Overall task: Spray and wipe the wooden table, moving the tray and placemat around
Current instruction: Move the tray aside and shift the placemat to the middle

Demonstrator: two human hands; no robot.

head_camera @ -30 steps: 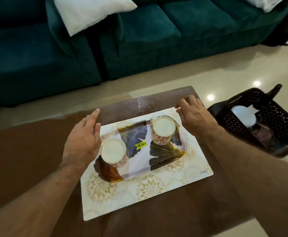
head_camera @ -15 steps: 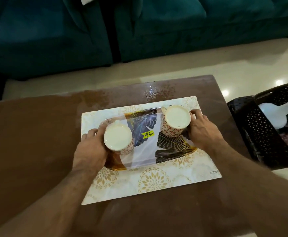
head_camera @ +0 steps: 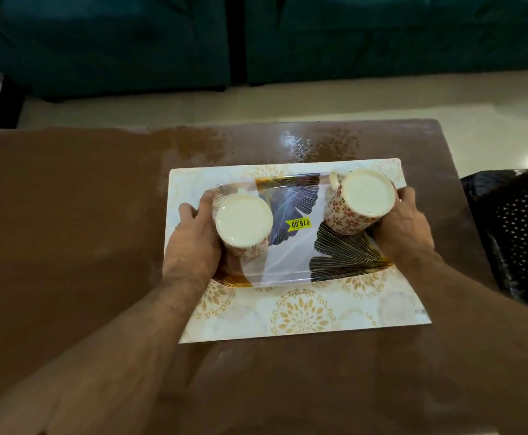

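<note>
A leaf-patterned tray [head_camera: 291, 262] with a yellow price sticker lies on a white and gold placemat [head_camera: 303, 312] on the brown wooden table [head_camera: 68, 246]. Two upturned flowered mugs stand on the tray, one at the left [head_camera: 243, 224] and one at the right [head_camera: 361, 200]. My left hand [head_camera: 193, 237] grips the tray's left end. My right hand [head_camera: 404, 227] grips its right end. The mugs hide most of my fingers. Spray droplets [head_camera: 300, 146] glisten on the table behind the placemat.
A black perforated basket [head_camera: 520, 233] stands on the floor right of the table. A teal sofa [head_camera: 256, 36] runs along the far side, across a strip of pale tiled floor [head_camera: 287, 105].
Both hands came down from above the tray onto its two ends and closed on them. The view has tilted down and nearer to the table.
</note>
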